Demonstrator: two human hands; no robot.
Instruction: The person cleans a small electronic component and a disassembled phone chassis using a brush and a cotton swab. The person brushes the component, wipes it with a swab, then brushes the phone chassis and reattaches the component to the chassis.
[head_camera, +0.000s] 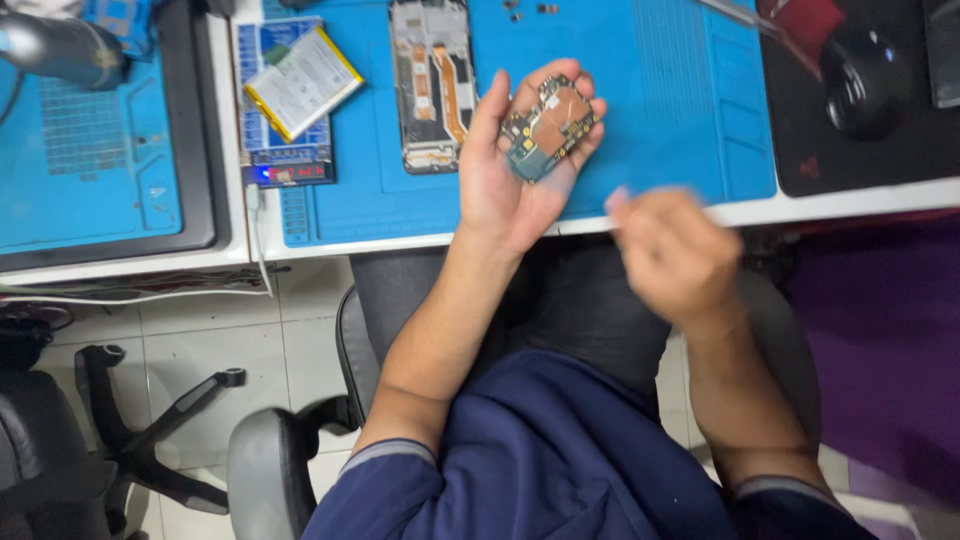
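Note:
My left hand (510, 175) is raised palm up over the front edge of the blue work mat (660, 110), fingers curled around a small phone circuit board (548, 125) with a copper-coloured shield. My right hand (672, 255) is lower and to the right, below the table edge, blurred by motion; its fingers look loosely bent and I cannot tell whether they hold anything. An opened phone frame (432, 80) with an orange flex cable lies on the mat just left of the board.
A flat battery (303, 82) rests on a small blue device with a red display (290, 150) at the left. A black mouse (860, 80) sits on a dark pad at right. Tiny screws (530, 10) lie at the mat's far edge. Office chair parts stand below.

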